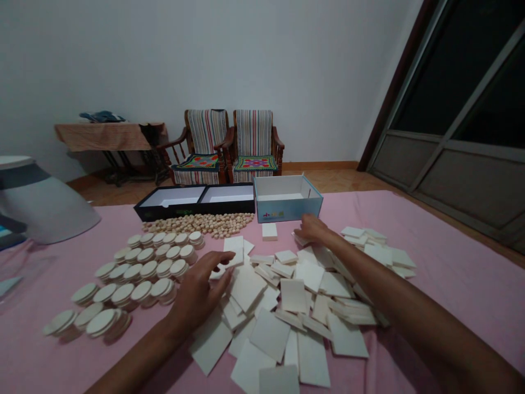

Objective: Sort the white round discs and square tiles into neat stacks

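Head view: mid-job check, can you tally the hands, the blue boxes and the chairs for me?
Hands: 2, left hand and right hand
Blue box: 1
Chairs: 2, left chair and right chair
Total: 5

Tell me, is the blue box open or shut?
Open. No lid covers the blue box, and the white insides of its walls show.

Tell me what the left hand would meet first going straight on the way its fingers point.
Most likely the pale square tile at the fingertips of the left hand; they may already be touching it, as depth there is unclear.
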Tool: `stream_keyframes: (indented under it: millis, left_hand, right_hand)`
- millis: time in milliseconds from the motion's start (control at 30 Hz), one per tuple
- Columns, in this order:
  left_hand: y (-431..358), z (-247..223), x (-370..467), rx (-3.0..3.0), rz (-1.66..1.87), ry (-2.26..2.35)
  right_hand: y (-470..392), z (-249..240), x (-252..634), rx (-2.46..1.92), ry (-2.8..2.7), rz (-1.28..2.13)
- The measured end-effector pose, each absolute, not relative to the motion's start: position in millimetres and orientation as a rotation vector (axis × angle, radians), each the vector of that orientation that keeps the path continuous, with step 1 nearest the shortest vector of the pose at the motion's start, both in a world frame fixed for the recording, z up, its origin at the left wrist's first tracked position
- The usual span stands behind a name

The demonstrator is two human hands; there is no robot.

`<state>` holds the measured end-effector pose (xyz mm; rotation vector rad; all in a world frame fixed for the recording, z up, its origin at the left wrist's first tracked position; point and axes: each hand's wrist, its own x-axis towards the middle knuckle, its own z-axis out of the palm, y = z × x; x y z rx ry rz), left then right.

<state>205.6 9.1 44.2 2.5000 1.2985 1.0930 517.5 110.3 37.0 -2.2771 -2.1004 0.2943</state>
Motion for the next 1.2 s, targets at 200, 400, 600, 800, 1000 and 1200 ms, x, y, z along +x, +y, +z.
stream_keyframes:
  millis: [200,400,600,800,1000,1200]
  left_hand:
    - [-3.3,43.6,207.5,2.614,1.167,1.064]
    - [3.3,24.6,207.5,2.554,1.166,1.064]
    - [4.1,20.7,201.4,2.489,1.188,1.145]
    - [5.1,17.8,198.2,2.461,1.162,1.165]
    - [4.4,16.3,197.7,2.444,1.133,1.169]
    - [2.2,18.5,197.2,2.461,1.126,1.18]
  right_hand:
    - [108.6,42.6,534.5,-1.967,-2.436,0.484]
    - [106.8,35.8,539.1,-1.803,-2.612,0.475]
    - [109.0,37.5,537.7,-1.75,-2.689,0.406]
    - [120.7,54.0,517.5,-1.721,-2.599,0.213]
    - [135.5,54.9,471.6,-1.62,-2.594,0.179]
    - [134.2,53.0,458.6,-1.618,-2.59,0.23]
